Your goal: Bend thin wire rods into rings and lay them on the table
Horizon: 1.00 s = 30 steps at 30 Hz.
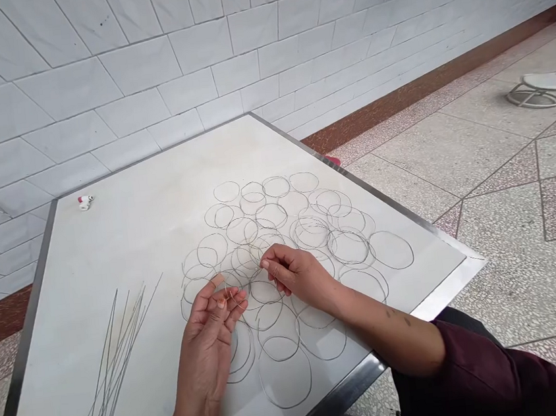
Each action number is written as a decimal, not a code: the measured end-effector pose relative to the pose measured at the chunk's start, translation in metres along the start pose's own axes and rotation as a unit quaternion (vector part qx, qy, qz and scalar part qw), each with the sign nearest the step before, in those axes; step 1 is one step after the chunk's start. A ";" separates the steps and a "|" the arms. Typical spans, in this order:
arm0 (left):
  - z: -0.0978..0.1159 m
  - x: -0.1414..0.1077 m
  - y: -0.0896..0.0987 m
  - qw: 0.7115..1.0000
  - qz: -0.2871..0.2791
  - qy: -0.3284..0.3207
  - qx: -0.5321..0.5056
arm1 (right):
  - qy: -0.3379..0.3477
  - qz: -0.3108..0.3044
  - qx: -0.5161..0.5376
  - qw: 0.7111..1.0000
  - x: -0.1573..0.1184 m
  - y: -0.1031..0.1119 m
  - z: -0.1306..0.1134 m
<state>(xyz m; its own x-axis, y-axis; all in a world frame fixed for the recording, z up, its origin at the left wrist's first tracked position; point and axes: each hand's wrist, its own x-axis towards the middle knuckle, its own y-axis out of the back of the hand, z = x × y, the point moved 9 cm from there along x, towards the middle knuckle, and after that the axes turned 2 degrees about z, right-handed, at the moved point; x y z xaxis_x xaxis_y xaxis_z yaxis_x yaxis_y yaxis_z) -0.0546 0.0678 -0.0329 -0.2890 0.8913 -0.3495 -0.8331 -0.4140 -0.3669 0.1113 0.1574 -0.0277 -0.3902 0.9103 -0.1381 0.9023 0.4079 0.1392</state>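
Note:
Over the near part of the table, my left hand (208,328) pinches a thin wire (232,297) between thumb and fingers, palm turned up. A tan strip is wrapped round one of its fingertips. My right hand (297,273) is closed, thumb against forefinger, on what appears to be another part of the same wire. Against the rings behind, the wire's course between the hands is hard to follow. Many thin wire rings (392,249) lie overlapping under and beyond both hands. Left of my left hand is a loose bundle of straight wires (111,368).
The white table (158,201) has a metal edge and stands by a tiled wall (138,64). A small red and white object (85,202) lies at its far left corner. To the right, a low stool (538,89) stands on the speckled floor (498,224).

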 end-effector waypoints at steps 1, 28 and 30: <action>0.000 0.000 0.000 1.000 0.004 0.000 -0.003 | 0.001 0.001 -0.001 1.000 0.000 0.001 0.000; -0.006 0.000 0.001 0.996 0.018 0.047 -0.068 | 0.026 -0.023 -0.017 0.999 -0.005 0.002 -0.007; -0.005 0.000 0.000 0.997 0.020 0.042 -0.067 | 0.022 -0.026 -0.021 0.999 -0.005 0.001 -0.006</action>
<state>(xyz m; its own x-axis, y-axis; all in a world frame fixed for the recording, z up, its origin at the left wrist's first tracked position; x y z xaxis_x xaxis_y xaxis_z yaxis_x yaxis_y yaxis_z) -0.0527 0.0666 -0.0371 -0.2750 0.8569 -0.4359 -0.7490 -0.4752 -0.4616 0.1135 0.1537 -0.0204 -0.4450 0.8897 -0.1022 0.8724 0.4565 0.1748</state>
